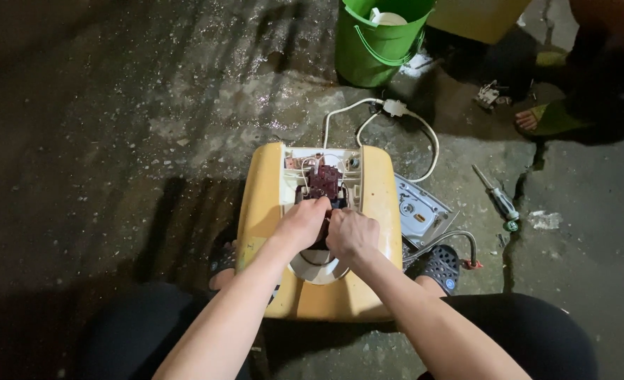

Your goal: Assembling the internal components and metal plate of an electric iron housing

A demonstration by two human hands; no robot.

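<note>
Nearest, the left hand [301, 224] and right hand [352, 234] meet, fingers curled closed around a dark reddish-brown switch block [324, 183] seated in the open white recess of a yellow plastic appliance housing [255, 211] lying on the concrete floor [115, 141], seemingly braced between the knees. Farther off lie a green-handled screwdriver [495, 196] and a green plastic bucket [375, 49].
</note>
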